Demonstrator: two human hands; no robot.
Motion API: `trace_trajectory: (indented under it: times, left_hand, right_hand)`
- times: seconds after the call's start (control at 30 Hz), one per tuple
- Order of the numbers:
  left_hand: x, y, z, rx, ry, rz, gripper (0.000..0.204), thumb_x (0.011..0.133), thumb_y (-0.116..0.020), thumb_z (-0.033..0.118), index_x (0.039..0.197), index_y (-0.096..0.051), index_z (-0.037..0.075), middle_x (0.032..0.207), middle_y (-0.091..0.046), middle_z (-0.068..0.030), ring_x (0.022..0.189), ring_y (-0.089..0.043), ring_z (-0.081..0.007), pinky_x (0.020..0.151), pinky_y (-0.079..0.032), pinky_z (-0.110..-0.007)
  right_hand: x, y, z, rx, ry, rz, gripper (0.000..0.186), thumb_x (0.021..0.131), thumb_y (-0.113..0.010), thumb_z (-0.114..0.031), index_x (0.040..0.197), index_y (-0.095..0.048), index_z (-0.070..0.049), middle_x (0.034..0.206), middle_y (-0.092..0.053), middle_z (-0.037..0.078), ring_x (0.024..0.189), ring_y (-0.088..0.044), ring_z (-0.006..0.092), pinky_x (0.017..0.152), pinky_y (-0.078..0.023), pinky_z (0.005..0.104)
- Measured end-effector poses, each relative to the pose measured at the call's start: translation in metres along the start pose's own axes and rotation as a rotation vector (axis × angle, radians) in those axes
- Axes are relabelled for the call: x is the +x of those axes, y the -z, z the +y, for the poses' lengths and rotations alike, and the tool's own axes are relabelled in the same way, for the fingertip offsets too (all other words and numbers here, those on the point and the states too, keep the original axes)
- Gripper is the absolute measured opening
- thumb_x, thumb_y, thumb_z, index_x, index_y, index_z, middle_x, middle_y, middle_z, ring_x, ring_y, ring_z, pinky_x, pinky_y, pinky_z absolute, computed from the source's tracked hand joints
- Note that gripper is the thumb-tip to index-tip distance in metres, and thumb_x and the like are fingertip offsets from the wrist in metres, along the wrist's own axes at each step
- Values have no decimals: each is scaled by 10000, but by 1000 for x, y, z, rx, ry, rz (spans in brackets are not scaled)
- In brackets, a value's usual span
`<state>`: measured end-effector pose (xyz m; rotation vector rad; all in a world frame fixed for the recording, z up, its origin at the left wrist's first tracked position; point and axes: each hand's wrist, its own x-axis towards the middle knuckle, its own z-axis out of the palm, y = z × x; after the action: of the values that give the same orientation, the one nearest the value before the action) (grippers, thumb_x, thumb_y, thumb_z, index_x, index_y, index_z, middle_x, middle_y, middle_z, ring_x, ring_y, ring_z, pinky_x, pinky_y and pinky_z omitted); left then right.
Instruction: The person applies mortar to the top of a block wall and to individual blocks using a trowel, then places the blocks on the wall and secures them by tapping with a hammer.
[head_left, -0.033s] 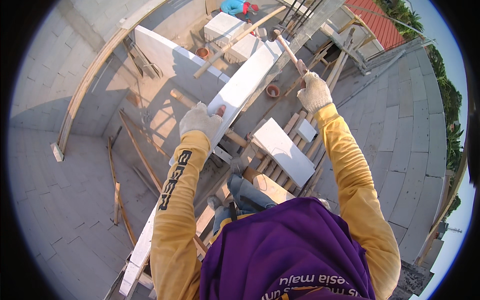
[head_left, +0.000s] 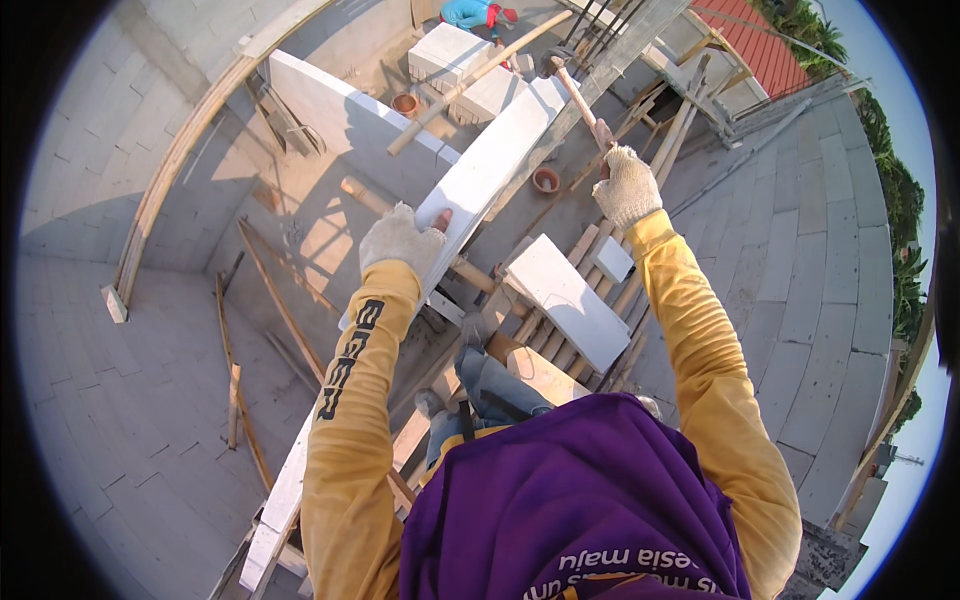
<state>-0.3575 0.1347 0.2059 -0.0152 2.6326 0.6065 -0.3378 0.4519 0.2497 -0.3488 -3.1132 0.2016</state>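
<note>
My left hand (head_left: 400,242), in a knitted off-white glove with the thumb tip bare, grips the edge of a long white block course (head_left: 500,160). Its thumb lies on the top face; the other fingers are partly hidden along the side. In my gloved right hand (head_left: 629,188) is a hammer (head_left: 574,92), held by its wooden handle. The dark hammer head is by the far end of the course, near a grey concrete post with rebar; contact cannot be made out. Right of the course, a loose white block (head_left: 567,305) lies on bamboo poles beside a smaller block piece (head_left: 611,259).
Below me are bamboo poles (head_left: 560,350) and planks, with my feet among them. Orange buckets (head_left: 545,181) (head_left: 404,105) stand lower down. Another person (head_left: 478,14) bends near stacked blocks (head_left: 450,55). Grey block walls (head_left: 800,250) rise on both sides; timber props (head_left: 285,305) lean at left.
The hammer and my right hand have shifted very slightly. My left hand stays in place on the block course.
</note>
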Motion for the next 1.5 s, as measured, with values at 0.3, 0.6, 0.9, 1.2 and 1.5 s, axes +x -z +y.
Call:
trace_trajectory:
  times: [0.3,0.6,0.9,1.2,1.5]
  left_hand:
    - [17,-2,-31,-115,-116,-31,672,920,-582,577,1215,-655,-23,1189,-671,-274,1147,-641,-408,989,-500,-443]
    - [-63,13,-144,-132,-3,-223,712,952,-564,595,1266,-640,-40,1142,-691,-245,1081,-667,-356,945,-497,-403]
    - [-81,-3,-157,-221,67,-170,626,943,-604,556,1153,-689,-27,1032,-714,-234,977,-689,-351,881,-509,-405]
    - [-91,1,-148,-139,43,-61,665,933,-596,589,1119,-697,-42,1038,-707,-257,998,-685,-368,910,-510,-405]
    - [-101,15,-135,-188,82,-107,629,950,-591,557,1134,-696,-36,1041,-710,-255,1008,-685,-356,907,-510,-395]
  right_hand:
    - [-23,-11,7,128,97,21,671,795,-622,-63,1453,-489,-80,975,-684,218,925,-686,387,820,-542,443]
    - [-137,11,-44,480,387,158,160,952,-561,-45,1093,-623,1,936,-653,237,832,-639,440,737,-519,427]
    - [-196,-34,-88,132,538,-62,157,938,-620,-159,998,-668,-22,876,-659,224,790,-633,433,684,-507,502]
    - [-208,-23,-92,194,508,-63,162,923,-634,-169,963,-670,-17,832,-653,218,783,-640,421,669,-509,489]
    - [-206,-27,-83,166,462,-143,288,703,-682,-87,981,-648,-19,976,-635,230,878,-643,432,766,-541,507]
